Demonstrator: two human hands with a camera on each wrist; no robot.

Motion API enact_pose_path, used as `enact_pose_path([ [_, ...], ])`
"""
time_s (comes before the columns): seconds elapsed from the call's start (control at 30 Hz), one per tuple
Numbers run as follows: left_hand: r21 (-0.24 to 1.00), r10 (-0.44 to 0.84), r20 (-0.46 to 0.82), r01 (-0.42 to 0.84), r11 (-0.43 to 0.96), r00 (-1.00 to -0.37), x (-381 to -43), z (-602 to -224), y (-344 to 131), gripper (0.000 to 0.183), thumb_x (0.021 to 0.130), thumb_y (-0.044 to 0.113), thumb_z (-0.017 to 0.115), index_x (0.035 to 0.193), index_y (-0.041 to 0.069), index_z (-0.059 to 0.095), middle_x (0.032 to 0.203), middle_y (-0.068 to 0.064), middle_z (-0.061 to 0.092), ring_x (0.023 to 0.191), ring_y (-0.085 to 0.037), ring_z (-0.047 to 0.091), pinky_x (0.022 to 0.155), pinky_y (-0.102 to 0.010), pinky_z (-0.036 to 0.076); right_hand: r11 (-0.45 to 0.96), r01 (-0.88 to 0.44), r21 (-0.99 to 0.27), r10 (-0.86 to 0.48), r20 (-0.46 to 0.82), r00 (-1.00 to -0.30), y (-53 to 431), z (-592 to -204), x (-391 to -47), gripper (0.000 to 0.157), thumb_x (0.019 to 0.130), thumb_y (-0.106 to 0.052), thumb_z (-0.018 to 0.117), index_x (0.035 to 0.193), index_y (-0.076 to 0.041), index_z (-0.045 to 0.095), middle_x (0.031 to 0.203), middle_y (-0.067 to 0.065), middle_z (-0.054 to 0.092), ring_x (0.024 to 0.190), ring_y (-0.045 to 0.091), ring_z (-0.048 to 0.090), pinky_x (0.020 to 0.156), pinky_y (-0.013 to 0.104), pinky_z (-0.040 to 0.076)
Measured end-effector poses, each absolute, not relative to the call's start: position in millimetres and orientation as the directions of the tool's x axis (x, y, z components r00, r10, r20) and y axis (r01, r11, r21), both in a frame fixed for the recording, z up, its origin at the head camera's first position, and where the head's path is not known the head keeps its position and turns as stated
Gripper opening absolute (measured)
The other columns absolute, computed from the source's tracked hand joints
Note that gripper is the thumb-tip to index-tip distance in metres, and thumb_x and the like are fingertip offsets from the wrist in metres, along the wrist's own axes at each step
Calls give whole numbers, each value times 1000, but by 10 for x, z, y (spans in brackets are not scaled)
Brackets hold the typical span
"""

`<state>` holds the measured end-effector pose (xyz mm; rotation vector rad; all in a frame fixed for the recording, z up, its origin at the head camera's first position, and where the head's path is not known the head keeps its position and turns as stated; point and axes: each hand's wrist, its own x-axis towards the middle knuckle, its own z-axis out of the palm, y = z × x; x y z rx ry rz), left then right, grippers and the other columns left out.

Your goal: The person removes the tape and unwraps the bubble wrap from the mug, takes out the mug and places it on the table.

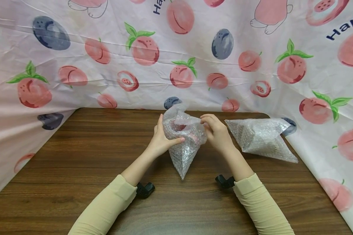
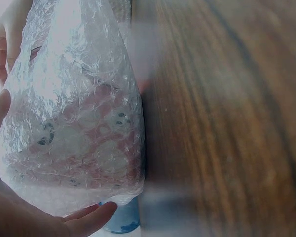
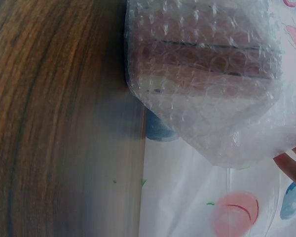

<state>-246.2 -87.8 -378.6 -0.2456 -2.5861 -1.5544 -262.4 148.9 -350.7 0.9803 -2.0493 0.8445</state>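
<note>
Upright on the table, the bubble wrap (image 1: 183, 156) surrounds a pink printed object (image 2: 96, 133), boxy in the right wrist view, with white and dark figures showing through. Its loose upper edge is gathered and partly folded over. My left hand (image 1: 160, 139) holds the package's left side, thumb across the near face and fingers behind. On the right, my right hand (image 1: 219, 134) pinches the upper edge of the wrap with bent fingers. A loose flap (image 3: 227, 123) stretches toward the right fingers in the right wrist view. Much of the object is hidden by the layers.
A second bubble-wrapped package (image 1: 260, 137) lies at the right rear of the wooden table (image 1: 76, 169), its corner pointing toward the right edge. Fruit-printed cloth (image 1: 106, 78) hangs behind and along both sides. Dark wrist devices (image 1: 145, 190) sit under both forearms.
</note>
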Motion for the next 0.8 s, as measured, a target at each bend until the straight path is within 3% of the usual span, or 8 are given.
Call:
enact_pose_path([
  [0.17, 859, 71, 211, 220, 463, -975, -2479, -3789, -870, 126, 67, 51, 84, 153, 31, -7, 154, -19, 6, 135, -41, 24, 101, -60, 32, 495, -834, -244, -367, 812, -455, 1524, -3499, -2667, 21, 84, 15, 60, 92, -2, 67, 109, 14, 62, 96, 25, 61, 75, 35, 49],
  [0.3, 841, 76, 252, 257, 476, -965, -2501, -3789, -860, 120, 68, 49, 84, 155, 26, 3, 156, -15, 0, 135, -43, 24, 101, -60, 31, 503, -829, -245, -365, 809, -460, 1556, -3509, -2704, 20, 85, 14, 61, 94, -2, 70, 109, 15, 63, 98, 26, 62, 78, 36, 50],
  [0.67, 724, 122, 412, 405, 559, -903, -2522, -3774, -843, 90, 70, 43, 85, 144, 12, 42, 159, -1, 1, 142, -35, 4, 105, -63, 22, 542, -784, -302, -335, 778, -531, 1640, -3519, -2783, 21, 88, 10, 60, 104, 1, 70, 112, 13, 64, 92, 24, 62, 74, 34, 50],
  [0.8, 681, 151, 450, 448, 579, -880, -2532, -3771, -853, 82, 71, 42, 85, 139, 13, 50, 159, 4, 2, 143, -29, 1, 107, -62, 19, 548, -777, -310, -328, 774, -541, 1663, -3519, -2815, 23, 88, 11, 58, 106, 1, 70, 113, 13, 63, 87, 23, 61, 71, 34, 50],
])
